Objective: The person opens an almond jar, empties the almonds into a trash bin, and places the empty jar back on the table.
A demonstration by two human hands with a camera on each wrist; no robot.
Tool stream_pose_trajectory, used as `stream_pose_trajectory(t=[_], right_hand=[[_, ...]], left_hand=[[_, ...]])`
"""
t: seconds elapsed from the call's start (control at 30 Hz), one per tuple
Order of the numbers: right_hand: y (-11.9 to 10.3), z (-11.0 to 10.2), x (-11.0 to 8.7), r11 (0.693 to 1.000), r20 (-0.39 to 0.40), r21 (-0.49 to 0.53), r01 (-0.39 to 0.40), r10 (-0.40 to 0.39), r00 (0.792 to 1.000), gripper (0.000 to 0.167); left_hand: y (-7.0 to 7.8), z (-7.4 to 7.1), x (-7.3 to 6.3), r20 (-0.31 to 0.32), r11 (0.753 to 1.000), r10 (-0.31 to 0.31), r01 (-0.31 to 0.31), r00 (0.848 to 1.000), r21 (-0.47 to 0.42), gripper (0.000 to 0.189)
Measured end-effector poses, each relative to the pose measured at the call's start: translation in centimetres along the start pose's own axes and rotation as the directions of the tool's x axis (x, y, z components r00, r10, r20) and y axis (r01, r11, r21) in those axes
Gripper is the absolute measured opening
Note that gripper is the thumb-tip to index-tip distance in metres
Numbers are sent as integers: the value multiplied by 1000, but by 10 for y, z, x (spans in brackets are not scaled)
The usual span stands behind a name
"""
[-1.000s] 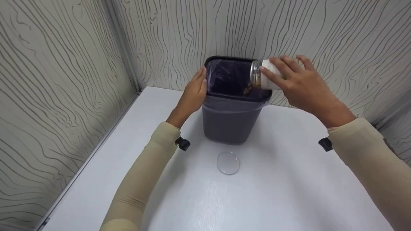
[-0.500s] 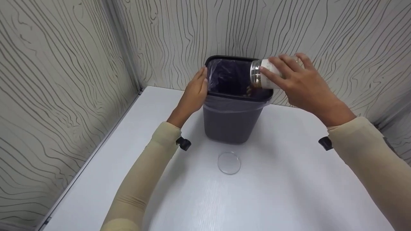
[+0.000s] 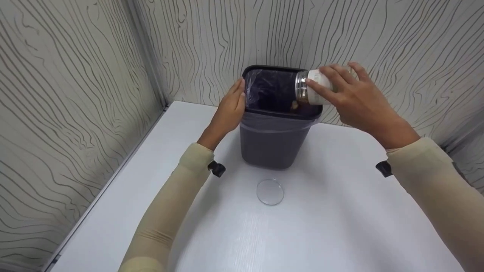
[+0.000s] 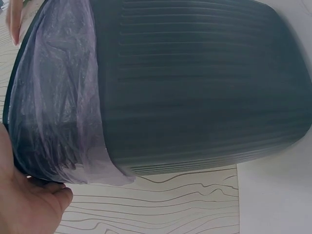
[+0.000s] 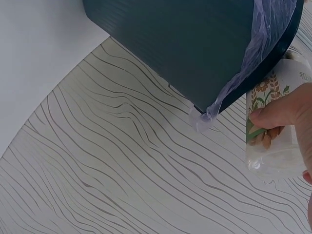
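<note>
A dark trash bin point(image 3: 270, 149) stands on the white table, lined with a thin translucent purple bag point(image 3: 280, 125) folded over its rim. My left hand point(image 3: 228, 109) rests against the bin's left side, fingers straight up along the rim. With my right hand point(image 3: 359, 102) I grip a clear jar point(image 3: 301, 87) lying on its side over the bin's right rim, mouth inward. Small brownish stuff point(image 3: 294, 106) shows just below the mouth. In the right wrist view, the jar point(image 5: 273, 161) has a white label with plant and nut pictures, and my thumb presses on it.
A clear round lid point(image 3: 270, 192) lies on the white table point(image 3: 332, 226) in front of the bin. Pale walls point(image 3: 211, 45) with dark wavy lines rise behind and to the left, close to the bin.
The brownish stuff at the jar's mouth has shifted and looks smaller. Both hands, the jar and the bin keep nearly the same places.
</note>
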State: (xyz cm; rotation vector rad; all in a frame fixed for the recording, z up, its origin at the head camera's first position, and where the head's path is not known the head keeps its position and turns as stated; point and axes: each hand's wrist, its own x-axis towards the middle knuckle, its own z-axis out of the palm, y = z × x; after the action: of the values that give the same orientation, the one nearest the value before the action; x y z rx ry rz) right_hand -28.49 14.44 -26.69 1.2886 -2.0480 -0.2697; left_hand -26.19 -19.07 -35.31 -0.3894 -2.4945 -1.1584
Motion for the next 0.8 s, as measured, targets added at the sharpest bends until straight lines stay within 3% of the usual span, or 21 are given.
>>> stream_pose_trajectory(t=[0.8], right_hand=[[-3,-1,4,997,62,-68,21,-17,998,105]], left_hand=[[2,2,0,-7,1000,13,-13,1000,-1,52]])
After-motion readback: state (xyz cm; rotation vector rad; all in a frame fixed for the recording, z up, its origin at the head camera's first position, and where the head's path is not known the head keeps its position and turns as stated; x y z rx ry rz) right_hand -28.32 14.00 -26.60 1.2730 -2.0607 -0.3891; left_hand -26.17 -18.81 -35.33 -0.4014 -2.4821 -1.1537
